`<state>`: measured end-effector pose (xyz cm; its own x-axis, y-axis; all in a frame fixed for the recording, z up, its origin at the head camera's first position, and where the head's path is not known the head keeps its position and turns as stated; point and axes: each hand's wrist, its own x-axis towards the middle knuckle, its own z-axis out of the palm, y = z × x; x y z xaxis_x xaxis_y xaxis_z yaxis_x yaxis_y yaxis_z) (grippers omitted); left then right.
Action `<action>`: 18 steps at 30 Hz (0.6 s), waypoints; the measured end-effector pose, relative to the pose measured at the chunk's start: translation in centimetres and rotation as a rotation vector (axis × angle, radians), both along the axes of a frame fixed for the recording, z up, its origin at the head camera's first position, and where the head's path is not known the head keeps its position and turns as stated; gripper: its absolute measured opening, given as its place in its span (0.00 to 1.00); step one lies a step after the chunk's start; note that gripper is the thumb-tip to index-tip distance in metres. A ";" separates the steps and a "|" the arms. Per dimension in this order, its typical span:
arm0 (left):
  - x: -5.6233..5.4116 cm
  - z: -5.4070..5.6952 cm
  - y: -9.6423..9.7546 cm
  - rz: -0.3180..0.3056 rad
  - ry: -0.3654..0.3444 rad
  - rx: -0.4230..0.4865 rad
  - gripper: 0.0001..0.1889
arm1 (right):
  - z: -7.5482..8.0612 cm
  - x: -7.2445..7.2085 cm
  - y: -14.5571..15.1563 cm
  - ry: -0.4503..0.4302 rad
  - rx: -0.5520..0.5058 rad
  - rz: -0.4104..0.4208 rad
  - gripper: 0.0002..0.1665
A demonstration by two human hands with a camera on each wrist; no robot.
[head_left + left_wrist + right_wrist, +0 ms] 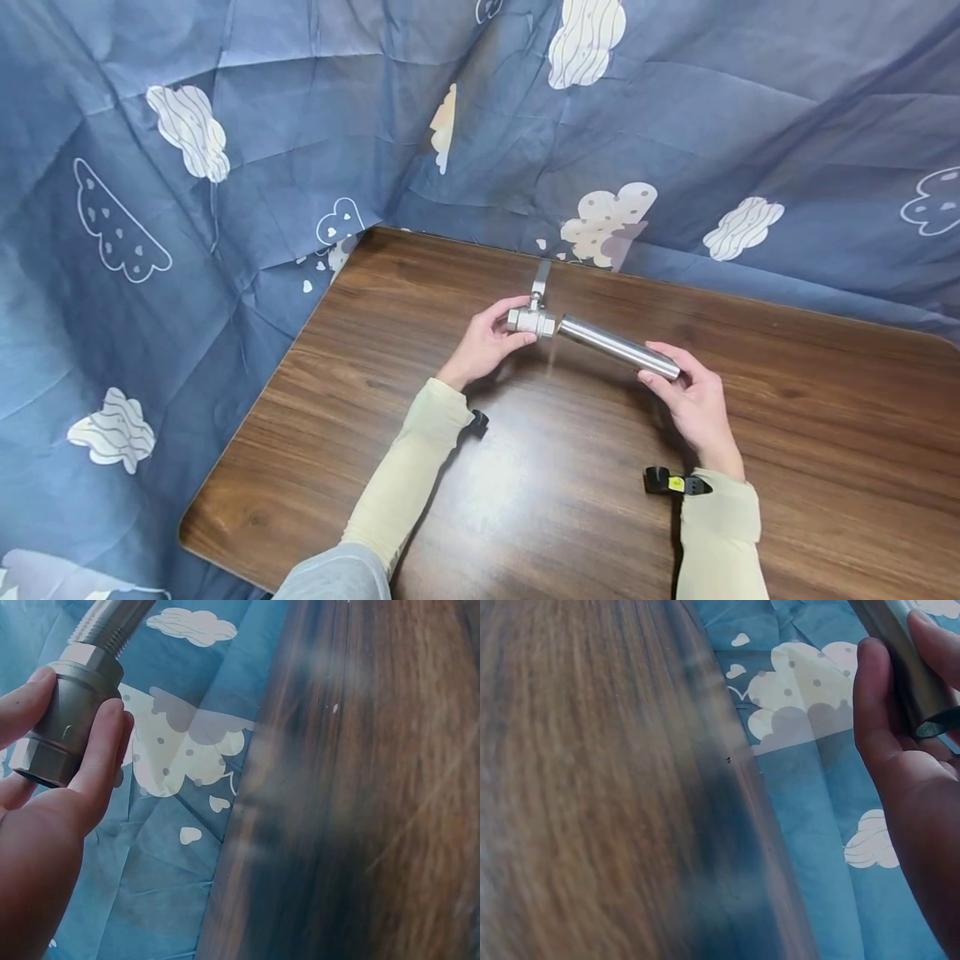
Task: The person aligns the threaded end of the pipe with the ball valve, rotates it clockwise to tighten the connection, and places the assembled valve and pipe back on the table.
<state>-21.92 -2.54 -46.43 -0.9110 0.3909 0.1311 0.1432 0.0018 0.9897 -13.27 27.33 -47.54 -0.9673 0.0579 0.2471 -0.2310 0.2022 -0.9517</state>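
Observation:
Between the thumb and fingers of my left hand [483, 346] is a silver ball valve [531, 322], its flat lever handle [541, 277] pointing away toward the back. My right hand [699, 406] grips the near end of a shiny metal pipe [618, 347], which slants up to the left. The pipe's far end lies close beside the valve's right opening. In the left wrist view, threads [101, 636] show on that pipe end by the valve's hex end; whether they touch, I cannot tell. The right wrist view shows the pipe's hollow near end [934, 724].
Both hands are above a brown wood-grain table [300, 433]. A blue cloth [300, 125] with cloud prints hangs behind it and along its left side. Wrist straps carry small black cameras [657, 480].

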 end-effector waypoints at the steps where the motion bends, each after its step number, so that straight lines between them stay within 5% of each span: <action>1: 0.0 0.0 0.0 -0.004 -0.004 0.002 0.30 | -0.1 0.0 0.0 -0.002 0.002 0.001 0.25; 11: 1.4 2.9 -0.2 -0.017 -0.001 -0.002 0.29 | 0.2 -0.1 -0.1 -0.011 0.081 -0.023 0.25; 18: 0.6 1.0 0.2 -0.012 -0.009 0.033 0.30 | 1.7 0.4 -0.5 0.005 0.067 -0.009 0.24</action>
<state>-21.36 -2.36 -45.47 -0.9075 0.3975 0.1355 0.1337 -0.0325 0.9905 -12.82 26.80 -45.81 -0.9655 0.0494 0.2556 -0.2338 0.2673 -0.9348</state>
